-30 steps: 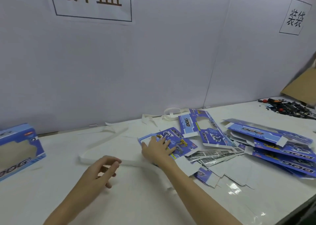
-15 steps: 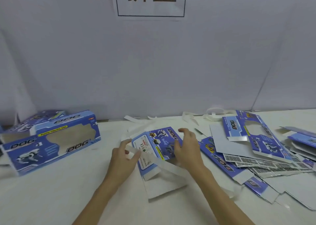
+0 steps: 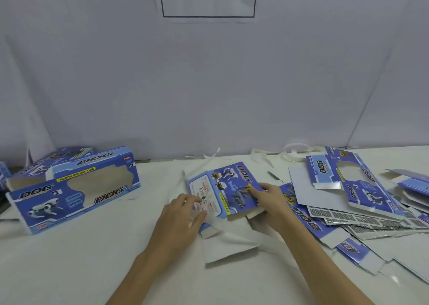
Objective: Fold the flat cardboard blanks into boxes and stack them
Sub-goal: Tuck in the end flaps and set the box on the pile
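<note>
Both hands have closed in on one blank [image 3: 222, 189] since a second ago, when the left hand [image 3: 183, 214] pinched a white paper strip and the right lay flat on the pile. Now the blank sits on the table [image 3: 69, 270] directly in front of the person, pulled clear of the loose pile of blanks [image 3: 362, 195] at right. Left fingers lie fairly straight on its near-left corner; the right hand [image 3: 270, 199] appears to pinch its right edge, though the thumb is hidden. Folding looks about to start. Two finished boxes [image 3: 74, 188] stand at left.
</note>
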`<state>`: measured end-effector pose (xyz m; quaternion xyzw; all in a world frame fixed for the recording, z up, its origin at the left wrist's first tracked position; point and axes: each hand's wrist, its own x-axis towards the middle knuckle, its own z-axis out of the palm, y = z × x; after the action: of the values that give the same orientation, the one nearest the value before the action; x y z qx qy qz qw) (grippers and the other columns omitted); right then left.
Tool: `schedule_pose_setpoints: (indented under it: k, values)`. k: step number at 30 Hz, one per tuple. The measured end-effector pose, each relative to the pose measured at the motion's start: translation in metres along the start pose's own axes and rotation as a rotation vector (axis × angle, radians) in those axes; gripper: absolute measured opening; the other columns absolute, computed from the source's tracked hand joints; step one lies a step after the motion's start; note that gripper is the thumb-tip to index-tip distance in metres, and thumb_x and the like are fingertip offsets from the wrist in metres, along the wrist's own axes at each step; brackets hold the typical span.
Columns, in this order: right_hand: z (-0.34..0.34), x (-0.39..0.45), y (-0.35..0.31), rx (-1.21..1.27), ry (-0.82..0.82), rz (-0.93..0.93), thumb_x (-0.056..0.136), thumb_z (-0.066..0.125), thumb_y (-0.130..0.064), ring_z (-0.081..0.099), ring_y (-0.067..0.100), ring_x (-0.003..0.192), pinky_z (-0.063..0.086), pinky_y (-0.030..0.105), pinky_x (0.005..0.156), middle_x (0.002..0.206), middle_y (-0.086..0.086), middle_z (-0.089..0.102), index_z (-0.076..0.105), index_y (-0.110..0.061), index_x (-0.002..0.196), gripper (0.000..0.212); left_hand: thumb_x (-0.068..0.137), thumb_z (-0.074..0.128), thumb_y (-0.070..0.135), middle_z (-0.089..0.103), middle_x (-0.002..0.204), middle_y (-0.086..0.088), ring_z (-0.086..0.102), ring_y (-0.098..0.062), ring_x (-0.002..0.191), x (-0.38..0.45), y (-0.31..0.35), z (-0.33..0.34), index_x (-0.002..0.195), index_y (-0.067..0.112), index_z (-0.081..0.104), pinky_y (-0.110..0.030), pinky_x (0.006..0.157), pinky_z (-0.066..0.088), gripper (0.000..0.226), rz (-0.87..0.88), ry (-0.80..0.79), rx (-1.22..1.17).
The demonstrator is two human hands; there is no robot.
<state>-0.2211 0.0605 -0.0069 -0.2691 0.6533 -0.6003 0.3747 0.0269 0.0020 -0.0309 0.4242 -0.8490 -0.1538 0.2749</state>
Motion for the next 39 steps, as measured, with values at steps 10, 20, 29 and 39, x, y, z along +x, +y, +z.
schedule_pose_setpoints:
  k: [10,20,29,39]
  values:
    - [-0.013,-0.002,-0.02,0.603,0.29,-0.256,0.11,0.056,-0.022,0.073,0.023,0.095,0.056,0.057,0.088,0.11,0.001,0.072,0.054,-0.031,0.13,0.023,0.104,0.056,0.045,0.054,0.118,0.014,0.059,-0.01,0.112,0.001,-0.004,-0.006,0.129,0.032,0.058,-0.031,0.094,0.053,0.027,-0.105,0.037,-0.108]
    - [0.015,-0.018,-0.016,0.545,-0.012,-0.112,0.108,0.057,-0.015,0.07,0.03,0.1,0.054,0.05,0.089,0.111,0.009,0.077,0.06,-0.018,0.131,0.023,0.103,0.032,0.067,0.072,0.123,0.005,0.068,-0.017,0.11,0.013,0.014,-0.035,0.128,0.036,0.065,-0.038,0.094,0.055,0.052,-0.302,0.309,-1.057]
    - [0.047,-0.048,0.001,0.164,-0.283,-0.225,0.108,0.057,-0.029,0.077,0.027,0.105,0.06,0.043,0.085,0.118,0.004,0.078,0.049,-0.021,0.131,0.026,0.076,0.073,0.058,0.061,0.131,0.019,0.066,-0.007,0.117,0.013,0.004,-0.046,0.15,0.033,0.041,-0.017,0.075,0.059,0.085,-0.27,0.126,-0.808]
    - [0.069,-0.074,0.0,0.146,-0.527,-0.274,0.104,0.049,-0.051,0.068,0.013,0.125,0.063,0.032,0.086,0.143,-0.02,0.062,0.032,-0.055,0.151,0.05,0.076,0.081,0.04,0.067,0.125,0.003,0.076,-0.005,0.1,0.012,0.017,-0.056,0.146,0.03,0.047,-0.03,0.07,0.065,0.078,-0.315,0.097,-1.071]
